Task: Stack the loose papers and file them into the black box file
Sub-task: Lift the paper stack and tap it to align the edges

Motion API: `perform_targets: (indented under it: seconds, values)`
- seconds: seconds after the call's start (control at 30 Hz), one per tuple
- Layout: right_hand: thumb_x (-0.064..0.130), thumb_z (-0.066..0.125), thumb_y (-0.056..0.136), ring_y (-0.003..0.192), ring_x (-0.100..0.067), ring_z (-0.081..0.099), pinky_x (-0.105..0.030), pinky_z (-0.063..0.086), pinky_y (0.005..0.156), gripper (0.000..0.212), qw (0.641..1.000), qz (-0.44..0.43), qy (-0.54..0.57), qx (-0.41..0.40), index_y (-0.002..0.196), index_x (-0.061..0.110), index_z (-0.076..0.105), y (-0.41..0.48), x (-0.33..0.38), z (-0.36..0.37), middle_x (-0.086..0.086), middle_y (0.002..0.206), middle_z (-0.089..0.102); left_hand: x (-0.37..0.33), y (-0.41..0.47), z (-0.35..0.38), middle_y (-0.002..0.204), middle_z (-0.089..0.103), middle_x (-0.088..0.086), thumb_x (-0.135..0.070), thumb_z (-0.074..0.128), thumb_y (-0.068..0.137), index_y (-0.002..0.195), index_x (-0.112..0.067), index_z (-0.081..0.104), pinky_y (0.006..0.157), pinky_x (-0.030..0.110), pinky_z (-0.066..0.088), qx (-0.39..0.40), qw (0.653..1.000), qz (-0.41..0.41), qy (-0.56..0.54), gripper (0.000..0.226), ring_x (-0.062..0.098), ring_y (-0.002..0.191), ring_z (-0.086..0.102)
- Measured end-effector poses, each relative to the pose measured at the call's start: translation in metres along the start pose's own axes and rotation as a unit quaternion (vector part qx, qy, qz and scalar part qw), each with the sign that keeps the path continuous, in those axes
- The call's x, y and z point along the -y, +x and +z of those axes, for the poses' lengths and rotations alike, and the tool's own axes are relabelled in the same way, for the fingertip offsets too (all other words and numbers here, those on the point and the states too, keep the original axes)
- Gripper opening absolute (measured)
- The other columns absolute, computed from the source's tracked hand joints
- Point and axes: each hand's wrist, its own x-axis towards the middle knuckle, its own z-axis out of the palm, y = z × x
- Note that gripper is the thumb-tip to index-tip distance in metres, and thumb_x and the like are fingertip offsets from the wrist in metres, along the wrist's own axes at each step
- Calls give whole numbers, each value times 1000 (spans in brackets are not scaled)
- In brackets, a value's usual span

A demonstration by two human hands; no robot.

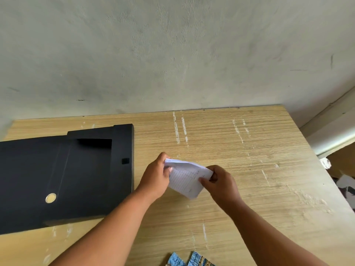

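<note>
A stack of white lined papers is held just above the wooden table, near its middle. My left hand grips the stack's left edge and my right hand pinches its right edge; the sheets bow upward between them. The black box file lies flat on the table to the left of my hands, its lid open and its empty inside showing, with a round metal ring on the lid panel. A narrow gap separates the file's right wall from my left wrist.
A grey plaster wall rises straight behind the table. The table's right edge drops off near a pale ledge and clutter on the floor. Blue patterned cloth shows at the table's near edge.
</note>
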Motion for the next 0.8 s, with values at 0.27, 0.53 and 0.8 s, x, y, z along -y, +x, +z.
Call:
perform_targets:
  seconds: [0.27, 0.53, 0.8]
  values:
    - [20, 65, 87, 69, -4, 62, -27, 47, 62, 15, 982, -130, -104, 86, 91, 31, 74, -2, 31, -1, 11, 75, 70, -11, -2, -26, 78, 56, -4, -11, 55, 95, 90, -29, 40, 60, 36, 43, 90, 983, 128, 91, 24, 21, 73, 56]
    - [16, 67, 92, 68, -10, 65, -28, 47, 61, 9, 994, -35, 101, 14, 88, 19, 74, -19, 27, 16, 9, 72, 74, -4, -8, -54, 94, 77, 10, -3, 85, 74, 100, -11, 69, 70, 26, 58, 27, 968, -40, -248, 32, 13, 79, 72]
    - [11, 65, 94, 74, -18, 71, -39, 54, 68, 12, 983, -32, 177, -38, 91, 21, 71, -20, 4, 31, -2, 78, 77, 3, -32, 9, 99, 76, -6, -11, 68, 92, 104, -25, 66, 84, 30, 54, -33, 971, -80, -221, 19, 12, 95, 70]
